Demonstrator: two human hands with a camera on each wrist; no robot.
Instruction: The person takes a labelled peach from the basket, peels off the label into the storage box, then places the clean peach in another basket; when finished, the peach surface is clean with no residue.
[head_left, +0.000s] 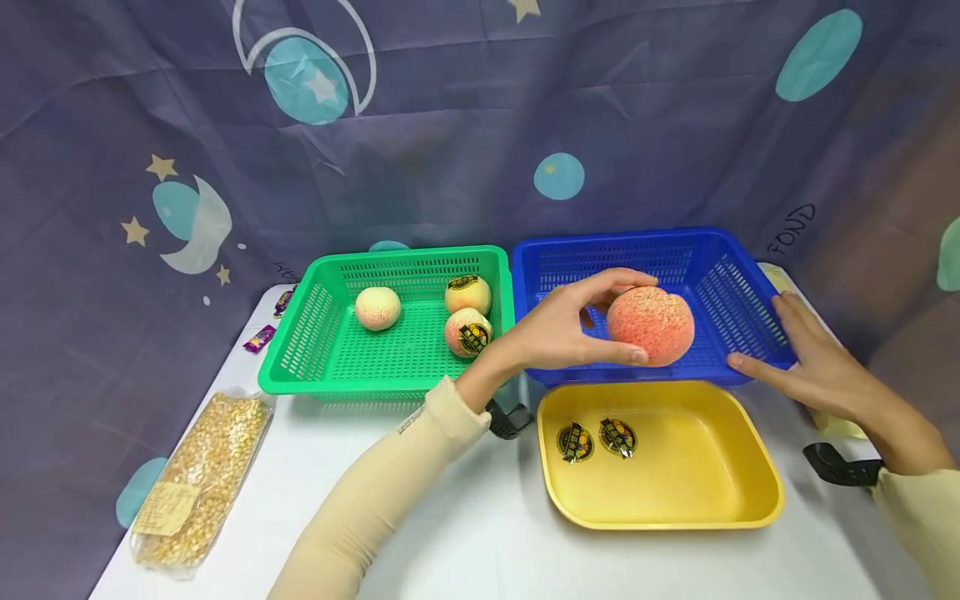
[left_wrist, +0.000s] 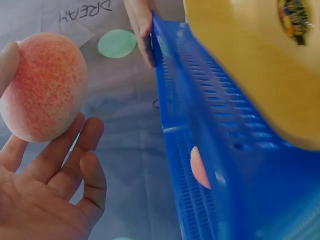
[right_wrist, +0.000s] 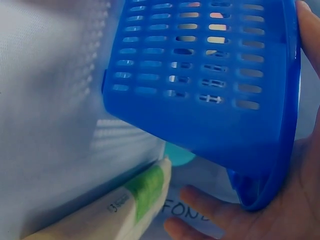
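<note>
My left hand [head_left: 566, 329] holds a large pink peach [head_left: 651, 325] between thumb and fingers, above the blue basket [head_left: 712, 367]. In the left wrist view that peach [left_wrist: 47, 87] is clear of the basket, and part of another peach [left_wrist: 200, 170] shows inside. At the blue basket's right front corner, my right hand [head_left: 821, 362] touches the rim, its thumb along the front and its fingers along the right side. The right wrist view has its fingertips [right_wrist: 187, 194] stretched past the corner. Beside it, the green basket [head_left: 330, 385] holds a pale peach [head_left: 377, 308] and two labelled peaches [head_left: 467, 332].
In front of the blue basket stands a yellow tray [head_left: 675, 517] with two round dark labels [head_left: 618, 437]. A bag of yellow grains [head_left: 202, 479] lies at the left, near purple-wrapped sweets [head_left: 259, 338]. A white and green packet [right_wrist: 135, 200] lies right of the blue basket.
</note>
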